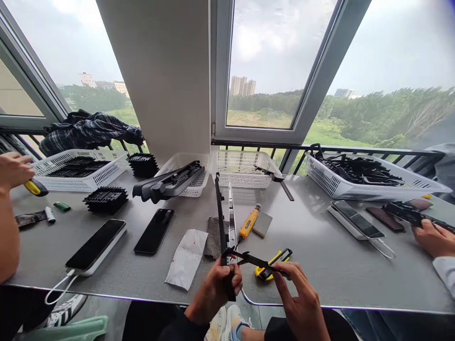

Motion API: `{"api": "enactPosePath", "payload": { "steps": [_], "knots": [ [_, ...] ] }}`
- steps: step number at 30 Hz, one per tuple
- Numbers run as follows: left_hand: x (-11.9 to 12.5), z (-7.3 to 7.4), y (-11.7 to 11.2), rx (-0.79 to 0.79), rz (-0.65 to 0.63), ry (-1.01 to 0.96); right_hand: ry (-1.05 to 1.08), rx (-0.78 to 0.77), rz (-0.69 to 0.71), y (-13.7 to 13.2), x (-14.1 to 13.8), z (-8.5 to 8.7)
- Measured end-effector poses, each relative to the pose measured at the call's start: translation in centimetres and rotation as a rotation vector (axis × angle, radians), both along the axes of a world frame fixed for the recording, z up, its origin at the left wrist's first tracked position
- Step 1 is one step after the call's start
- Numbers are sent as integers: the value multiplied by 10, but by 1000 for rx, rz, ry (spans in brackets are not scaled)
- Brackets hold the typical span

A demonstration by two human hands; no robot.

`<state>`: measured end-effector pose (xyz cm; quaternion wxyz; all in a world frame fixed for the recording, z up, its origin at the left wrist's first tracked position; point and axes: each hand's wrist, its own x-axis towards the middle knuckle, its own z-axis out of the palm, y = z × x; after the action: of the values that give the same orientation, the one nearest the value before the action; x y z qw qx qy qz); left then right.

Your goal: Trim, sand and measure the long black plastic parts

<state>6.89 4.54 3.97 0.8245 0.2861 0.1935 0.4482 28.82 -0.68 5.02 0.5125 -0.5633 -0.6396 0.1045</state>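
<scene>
Left hand (216,289) clamped on the long black rail (221,222); right hand (302,298) pinching the black arm piece (258,260).

Bare worktop (320,237) lay open to the right of the long black strip (221,222), between the grey pad (262,224) and a phone on a white block (355,223). Left of the strip the way was crowded: a grey cloth (213,237), a white paper sheet (186,258) and a black phone (154,230) lay close together. White baskets (245,168) walled off the far edge. Co-workers' hands (432,237) held both ends.
</scene>
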Motion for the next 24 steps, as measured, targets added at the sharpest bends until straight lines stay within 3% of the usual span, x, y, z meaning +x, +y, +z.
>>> {"api": "enactPosePath", "payload": {
  "steps": [4,8,12,24],
  "knots": [
    [-6,11,-2,-14,52,-60,-24,34,38,9,-15,7],
    [-10,17,-3,15,-73,-211,-59,51,71,18,-19,14],
    [-8,12,-6,26,-138,-321,-92,30,102,21,-18,16],
    [-1,9,-19,-163,-55,-438,-159,5,58,21,-25,-6]
  ]
}}
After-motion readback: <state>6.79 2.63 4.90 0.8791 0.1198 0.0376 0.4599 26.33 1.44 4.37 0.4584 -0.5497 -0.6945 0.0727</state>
